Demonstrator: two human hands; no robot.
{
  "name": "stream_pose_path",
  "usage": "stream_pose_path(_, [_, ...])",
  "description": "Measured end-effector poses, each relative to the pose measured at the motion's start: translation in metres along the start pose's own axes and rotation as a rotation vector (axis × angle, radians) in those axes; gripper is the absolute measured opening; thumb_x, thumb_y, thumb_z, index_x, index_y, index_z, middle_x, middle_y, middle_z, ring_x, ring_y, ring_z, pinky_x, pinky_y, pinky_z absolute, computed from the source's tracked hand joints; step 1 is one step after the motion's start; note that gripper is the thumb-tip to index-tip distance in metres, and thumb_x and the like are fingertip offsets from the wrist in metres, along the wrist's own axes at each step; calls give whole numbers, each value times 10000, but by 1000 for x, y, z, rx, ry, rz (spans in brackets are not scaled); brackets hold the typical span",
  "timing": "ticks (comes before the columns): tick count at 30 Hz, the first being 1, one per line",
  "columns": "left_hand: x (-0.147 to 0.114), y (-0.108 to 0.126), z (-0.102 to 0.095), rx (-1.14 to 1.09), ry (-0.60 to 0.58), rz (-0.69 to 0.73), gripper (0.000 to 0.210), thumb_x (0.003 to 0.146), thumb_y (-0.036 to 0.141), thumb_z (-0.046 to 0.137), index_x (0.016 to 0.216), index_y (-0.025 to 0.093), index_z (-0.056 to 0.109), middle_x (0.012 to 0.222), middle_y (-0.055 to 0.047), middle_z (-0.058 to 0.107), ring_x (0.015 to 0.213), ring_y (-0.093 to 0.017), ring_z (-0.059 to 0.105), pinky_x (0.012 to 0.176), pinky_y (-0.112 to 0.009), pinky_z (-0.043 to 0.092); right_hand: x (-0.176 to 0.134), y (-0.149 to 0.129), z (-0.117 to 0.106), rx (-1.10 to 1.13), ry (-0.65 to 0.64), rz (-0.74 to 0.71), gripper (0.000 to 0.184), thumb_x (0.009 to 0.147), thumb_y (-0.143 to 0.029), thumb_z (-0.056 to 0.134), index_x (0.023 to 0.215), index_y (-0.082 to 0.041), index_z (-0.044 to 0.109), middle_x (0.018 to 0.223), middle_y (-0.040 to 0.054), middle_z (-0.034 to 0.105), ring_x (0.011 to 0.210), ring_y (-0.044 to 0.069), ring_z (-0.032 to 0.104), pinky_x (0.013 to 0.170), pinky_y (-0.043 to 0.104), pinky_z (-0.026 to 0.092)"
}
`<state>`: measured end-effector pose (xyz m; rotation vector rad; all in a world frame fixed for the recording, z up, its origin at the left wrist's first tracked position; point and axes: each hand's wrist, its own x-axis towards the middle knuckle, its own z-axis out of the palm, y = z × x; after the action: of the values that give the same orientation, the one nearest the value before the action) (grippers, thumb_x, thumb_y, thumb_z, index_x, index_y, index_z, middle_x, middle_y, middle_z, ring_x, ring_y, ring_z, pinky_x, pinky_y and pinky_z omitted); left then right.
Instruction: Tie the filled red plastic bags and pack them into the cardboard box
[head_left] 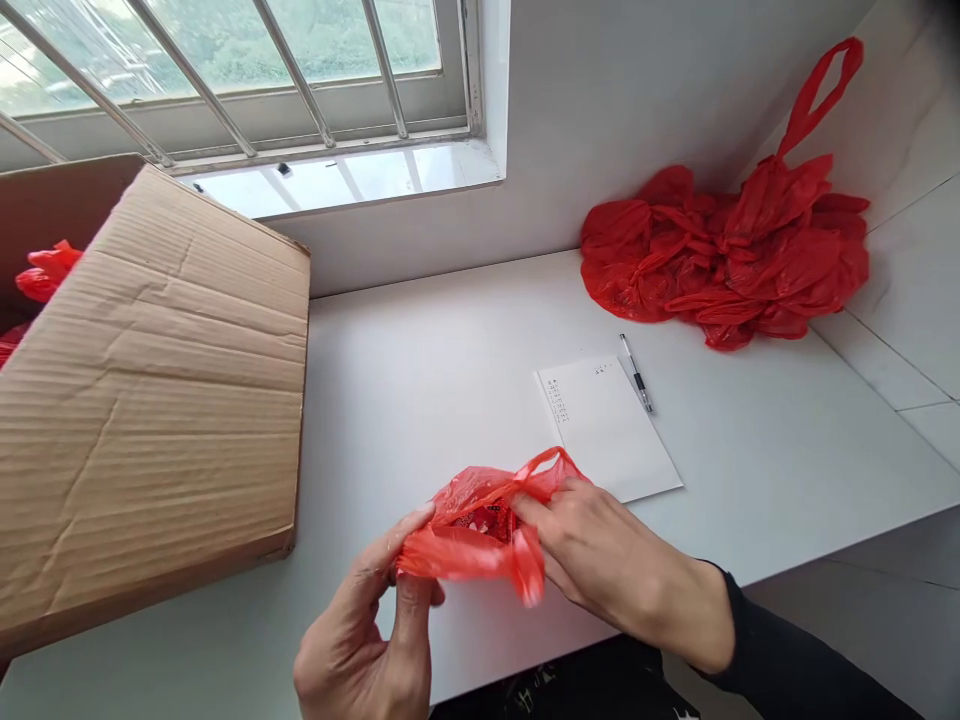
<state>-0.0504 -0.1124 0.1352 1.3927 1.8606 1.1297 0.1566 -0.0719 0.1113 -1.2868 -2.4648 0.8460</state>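
Note:
Above the front of the white table, a red plastic bag [472,560] is held with its mouth spread apart, and small dark and pale bits show inside that I cannot make out. My left hand [375,620] pinches the bag's left edge between thumb and fingers. On the other side, my right hand [600,550] grips the bag near its handle, the fingertips partly hidden by the red film. Just beyond the right hand lies a white paper pad [615,430] with small printed marks, and a black-and-clear pen [636,375] rests along its right edge.
A large cardboard box [187,400] stands at the left with red bags [49,270] inside. At the back right, a heap of red plastic bags [720,250] lies against the wall on the white table [420,370]. A barred window [247,70] is behind.

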Motion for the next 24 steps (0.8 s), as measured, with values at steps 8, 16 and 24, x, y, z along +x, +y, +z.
stream_pose_path(8, [-13, -12, 36, -83, -220, 182, 622, 745, 305, 775, 1304, 298, 502, 1228, -84, 600, 1048, -269, 652, 871, -396, 594, 4, -2, 9, 162, 129, -215, 648, 952, -199, 453, 1529, -158, 161, 1047, 100, 637, 853, 235, 575, 758, 399, 483])
stream_pose_path(16, [3, -17, 20, -435, 66, -209, 346, 724, 427, 824, 938, 215, 655, 863, -22, 700, 703, -165, 659, 614, -239, 562, 10, 6, 5, -33, -50, -68, 108, 952, -103, 437, 979, -188, 497, 748, 6, 578, 605, 159, 469, 586, 323, 359])
stream_pose_path(24, [8, -13, 7, -285, -10, -288, 360, 665, 385, 865, 945, 239, 693, 737, 12, 664, 609, -172, 627, 538, -270, 530, 18, -7, 11, -153, -32, 33, 221, 933, -82, 480, 1114, -205, 507, 873, 20, 637, 675, 174, 566, 566, 318, 322])
